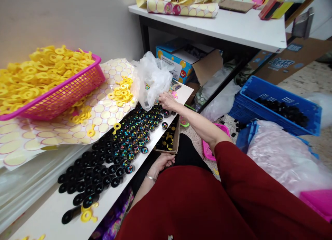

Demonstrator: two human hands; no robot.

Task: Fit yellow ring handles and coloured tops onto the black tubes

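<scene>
My right hand (167,101) reaches forward to the far end of a white board (114,195), fingers pinched together at the mouth of a clear plastic bag (150,77); what they hold is too small to make out. Several small black cups (121,146) stand in rows on the board, many with coloured beads inside. My left hand (162,163) rests low beside the board's edge, fingers loosely curled, nothing seen in it. A silver bracelet sits on that wrist.
A pink basket (64,93) heaped with yellow rings (38,74) sits at left on a sheet of round stickers (103,112). A white table (233,26) stands behind, a blue crate (277,105) of black parts and plastic bags at right.
</scene>
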